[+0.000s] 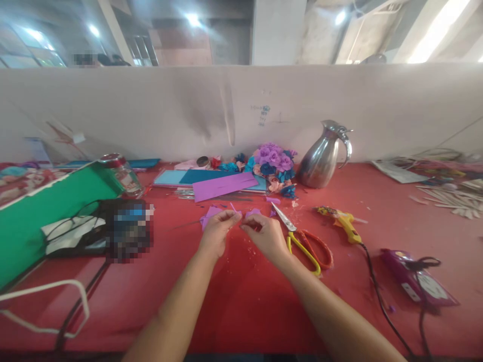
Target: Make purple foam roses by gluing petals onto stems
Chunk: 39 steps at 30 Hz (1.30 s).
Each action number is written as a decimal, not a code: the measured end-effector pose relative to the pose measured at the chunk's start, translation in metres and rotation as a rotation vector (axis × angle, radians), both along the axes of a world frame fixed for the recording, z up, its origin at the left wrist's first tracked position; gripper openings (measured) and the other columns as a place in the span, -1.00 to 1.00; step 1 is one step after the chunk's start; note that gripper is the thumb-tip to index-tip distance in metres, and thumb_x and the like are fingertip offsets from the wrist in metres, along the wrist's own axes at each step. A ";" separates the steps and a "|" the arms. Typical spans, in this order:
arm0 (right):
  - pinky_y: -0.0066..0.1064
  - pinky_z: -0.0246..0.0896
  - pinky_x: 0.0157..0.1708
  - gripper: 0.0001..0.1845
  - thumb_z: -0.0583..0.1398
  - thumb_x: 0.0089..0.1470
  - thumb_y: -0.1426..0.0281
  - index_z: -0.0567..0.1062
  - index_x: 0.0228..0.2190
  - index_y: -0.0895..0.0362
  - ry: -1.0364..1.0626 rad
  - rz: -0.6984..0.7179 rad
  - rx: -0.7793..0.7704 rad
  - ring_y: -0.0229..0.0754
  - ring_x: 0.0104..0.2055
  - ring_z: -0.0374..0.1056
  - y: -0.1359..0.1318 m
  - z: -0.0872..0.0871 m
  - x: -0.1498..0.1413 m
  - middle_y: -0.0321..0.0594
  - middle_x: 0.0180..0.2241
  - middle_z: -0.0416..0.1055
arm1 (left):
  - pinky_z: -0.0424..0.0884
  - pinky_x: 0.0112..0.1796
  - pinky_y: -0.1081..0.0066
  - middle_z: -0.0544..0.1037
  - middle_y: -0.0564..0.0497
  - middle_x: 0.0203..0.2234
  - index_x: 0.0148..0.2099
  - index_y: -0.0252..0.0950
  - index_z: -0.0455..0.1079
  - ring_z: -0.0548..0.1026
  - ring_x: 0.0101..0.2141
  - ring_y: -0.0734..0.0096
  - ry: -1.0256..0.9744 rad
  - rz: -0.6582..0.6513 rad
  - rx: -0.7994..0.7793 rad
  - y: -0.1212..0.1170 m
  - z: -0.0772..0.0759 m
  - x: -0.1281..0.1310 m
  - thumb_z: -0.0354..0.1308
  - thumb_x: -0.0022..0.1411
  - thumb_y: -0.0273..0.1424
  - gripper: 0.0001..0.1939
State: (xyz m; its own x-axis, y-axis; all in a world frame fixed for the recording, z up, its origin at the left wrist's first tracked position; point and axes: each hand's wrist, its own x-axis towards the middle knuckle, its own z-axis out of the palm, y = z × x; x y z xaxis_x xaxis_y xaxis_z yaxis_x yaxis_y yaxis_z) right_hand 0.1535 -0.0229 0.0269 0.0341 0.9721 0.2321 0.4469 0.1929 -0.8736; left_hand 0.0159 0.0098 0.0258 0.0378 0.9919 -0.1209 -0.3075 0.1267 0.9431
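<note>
My left hand (220, 229) is closed in a pinch on a small purple paper piece (239, 213), its thumb and forefinger pressed together. Close beside it, my right hand (266, 236) has its fingers curled toward the thumb; whatever sits between those fingertips is hidden or too small to name. Behind the left hand lie purple paper cuttings (208, 216), and another purple paper piece (253, 212) shows behind the right hand. Scissors (292, 229) with one yellow and one red handle rest spread apart on the red table, just right of my right hand.
A yellow glue gun (345, 224) and a purple pouch (418, 281) lie on the right. Along the back are a purple paper sheet (224, 187), a bunch of paper flowers (273, 161) and a metal jug (320, 156). A glass jar (123, 176) stands beside a green panel (71, 201).
</note>
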 end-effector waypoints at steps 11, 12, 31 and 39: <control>-0.46 0.19 -0.41 -0.85 0.20 0.01 0.45 0.60 -0.43 0.04 -0.032 0.034 0.024 -0.21 -0.41 0.44 0.002 -0.003 0.001 -0.32 -0.46 0.57 | 0.20 -0.38 0.46 0.48 0.08 -0.60 -0.53 -0.29 0.52 0.31 -0.52 0.53 0.017 -0.033 -0.016 0.000 0.002 -0.001 0.48 -0.35 -0.26 -0.70; -0.46 0.19 -0.41 -0.85 0.20 0.01 0.44 0.60 -0.43 0.04 -0.027 0.033 0.018 -0.21 -0.40 0.44 0.002 -0.003 0.002 -0.31 -0.45 0.57 | 0.21 -0.36 0.45 0.51 0.06 -0.57 -0.50 -0.29 0.54 0.34 -0.49 0.50 0.011 -0.044 -0.023 0.000 0.001 -0.002 0.48 -0.35 -0.26 -0.69; -0.45 0.23 -0.37 -0.83 0.19 -0.01 0.47 0.60 -0.43 0.06 0.002 0.091 -0.013 -0.20 -0.38 0.47 0.000 0.000 0.000 -0.31 -0.42 0.59 | 0.22 -0.31 0.43 0.50 0.06 -0.57 -0.54 -0.30 0.51 0.34 -0.46 0.49 0.040 -0.056 0.000 0.001 0.001 -0.005 0.46 -0.31 -0.29 -0.74; -0.44 0.25 -0.35 -0.82 0.18 -0.01 0.48 0.61 -0.42 0.07 0.008 0.097 -0.027 -0.20 -0.36 0.47 -0.001 0.002 0.000 -0.30 -0.41 0.59 | 0.24 -0.27 0.40 0.54 0.03 -0.54 -0.50 -0.29 0.54 0.39 -0.43 0.44 0.061 -0.080 0.026 0.000 0.004 -0.005 0.43 -0.26 -0.28 -0.76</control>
